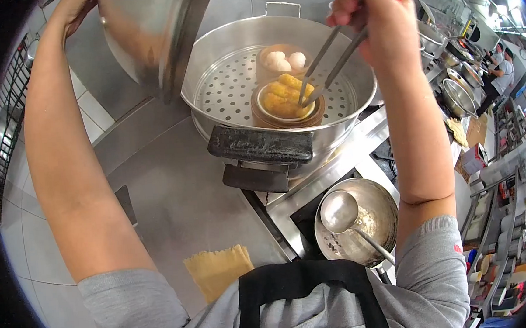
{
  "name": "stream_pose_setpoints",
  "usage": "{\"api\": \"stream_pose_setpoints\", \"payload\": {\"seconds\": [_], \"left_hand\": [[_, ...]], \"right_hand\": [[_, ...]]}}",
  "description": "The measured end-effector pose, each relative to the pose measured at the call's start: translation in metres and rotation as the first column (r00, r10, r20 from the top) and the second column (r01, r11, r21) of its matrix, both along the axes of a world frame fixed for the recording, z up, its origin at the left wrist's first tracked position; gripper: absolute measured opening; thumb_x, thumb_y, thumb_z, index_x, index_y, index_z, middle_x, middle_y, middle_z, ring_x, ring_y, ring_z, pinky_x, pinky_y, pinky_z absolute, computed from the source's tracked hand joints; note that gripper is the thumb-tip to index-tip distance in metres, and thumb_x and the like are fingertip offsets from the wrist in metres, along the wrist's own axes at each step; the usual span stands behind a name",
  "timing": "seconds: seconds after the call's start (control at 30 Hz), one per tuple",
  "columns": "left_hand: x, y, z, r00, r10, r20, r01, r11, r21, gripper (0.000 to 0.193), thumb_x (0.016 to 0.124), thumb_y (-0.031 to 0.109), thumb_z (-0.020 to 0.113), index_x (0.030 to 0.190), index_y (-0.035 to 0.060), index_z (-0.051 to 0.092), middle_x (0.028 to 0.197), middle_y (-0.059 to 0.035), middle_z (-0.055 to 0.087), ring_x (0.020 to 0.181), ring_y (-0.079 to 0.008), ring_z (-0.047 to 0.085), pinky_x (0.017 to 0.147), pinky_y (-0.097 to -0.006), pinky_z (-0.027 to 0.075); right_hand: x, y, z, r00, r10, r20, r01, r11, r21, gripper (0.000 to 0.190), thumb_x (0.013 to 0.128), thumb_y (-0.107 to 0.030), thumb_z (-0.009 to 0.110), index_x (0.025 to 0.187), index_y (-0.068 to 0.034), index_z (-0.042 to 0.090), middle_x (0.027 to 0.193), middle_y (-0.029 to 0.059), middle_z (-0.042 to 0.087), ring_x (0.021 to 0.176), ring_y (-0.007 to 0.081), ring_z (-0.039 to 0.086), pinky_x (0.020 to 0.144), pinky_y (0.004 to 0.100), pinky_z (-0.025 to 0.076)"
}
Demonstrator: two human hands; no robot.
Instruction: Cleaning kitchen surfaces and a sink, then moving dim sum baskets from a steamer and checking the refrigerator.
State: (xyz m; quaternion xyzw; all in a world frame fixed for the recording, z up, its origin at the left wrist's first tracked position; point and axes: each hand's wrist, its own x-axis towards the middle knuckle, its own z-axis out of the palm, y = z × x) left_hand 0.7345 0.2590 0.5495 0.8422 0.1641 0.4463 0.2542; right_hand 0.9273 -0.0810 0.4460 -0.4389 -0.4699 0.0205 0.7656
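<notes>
My right hand (369, 15) grips metal tongs (336, 65) with a red part at the top. Their tips touch the yellow-brown food rolls (288, 93) in a white bowl inside a round bamboo steamer basket (264, 118). Behind it, a second basket (263, 72) holds several white buns (278, 61). Both baskets stand on the perforated floor of a large metal steamer (226, 95). At the upper left, my left hand (79, 12) is partly cut off by the picture's edge, beside a raised, tilted metal lid (144, 35); its fingers are hidden.
Black handles (260, 144) jut from the steamer's near side. A wok (342, 250) with a ladle (339, 211) sits on the stove at lower right. A yellow cloth (220, 270) lies on the steel counter (178, 192). Farther right are pans, shelves (506, 238) and people (501, 74).
</notes>
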Motion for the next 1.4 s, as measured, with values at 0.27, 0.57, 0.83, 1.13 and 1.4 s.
{"api": "stream_pose_setpoints", "payload": {"seconds": [0.27,0.57,0.83,1.13,1.4], "left_hand": [[-0.005,-0.017,-0.002,0.989,-0.13,0.071,0.139,0.979,-0.152,0.038,0.088,0.03,0.055,0.1,-0.0057,0.055,0.085,-0.0117,0.061,0.065,-0.0161,0.055,0.059,-0.0249,0.045],[0.007,-0.059,-0.009,0.983,-0.177,0.046,0.182,0.972,-0.148,0.032,0.088,0.03,0.055,0.104,0.0031,0.059,0.094,-0.0069,0.063,0.079,-0.0149,0.059,0.07,-0.0281,0.048],[0.009,-0.037,-0.001,0.997,-0.069,-0.02,0.064,0.983,-0.173,0.027,0.087,0.03,0.054,0.095,0.0047,0.06,0.079,-0.0026,0.059,0.063,-0.0103,0.05,0.06,-0.0241,0.042],[0.007,-0.019,0.005,0.994,-0.019,-0.107,0.008,0.994,-0.106,0.028,0.088,0.029,0.054,0.095,0.0033,0.06,0.082,-0.003,0.06,0.067,-0.0106,0.052,0.067,-0.0249,0.043],[0.032,0.011,0.013,0.975,-0.121,-0.184,0.116,0.992,-0.04,0.048,0.09,0.039,0.048,0.129,0.0115,0.048,0.122,-0.0007,0.054,0.109,-0.012,0.05,0.095,-0.0268,0.037]], "right_hand": [[0.005,-0.021,0.016,1.0,-0.017,-0.018,0.017,1.0,0.002,0.022,0.084,-0.025,0.059,0.078,-0.005,0.051,0.06,0.0064,0.052,0.051,0.0169,0.054,0.052,0.0316,0.049],[0.026,-0.001,-0.027,1.0,0.019,-0.002,-0.019,0.978,-0.209,0.025,0.082,-0.028,0.064,0.08,-0.006,0.053,0.057,0.0004,0.045,0.049,0.0115,0.047,0.052,0.0283,0.045],[0.024,0.001,-0.025,0.996,0.025,-0.086,-0.038,0.989,-0.145,0.028,0.082,-0.025,0.064,0.066,-0.008,0.048,0.049,-0.0017,0.038,0.04,0.0094,0.036,0.043,0.0275,0.037],[0.011,-0.024,0.035,0.979,-0.202,0.009,0.201,0.978,0.052,0.035,0.085,-0.027,0.058,0.057,-0.013,0.043,0.045,-0.0013,0.036,0.036,0.0116,0.035,0.037,0.0274,0.032],[-0.011,-0.087,0.088,0.978,-0.195,0.069,0.187,0.976,0.111,0.035,0.086,-0.029,0.056,0.06,-0.016,0.036,0.048,-0.0046,0.029,0.039,0.0097,0.029,0.041,0.0277,0.032]]}}
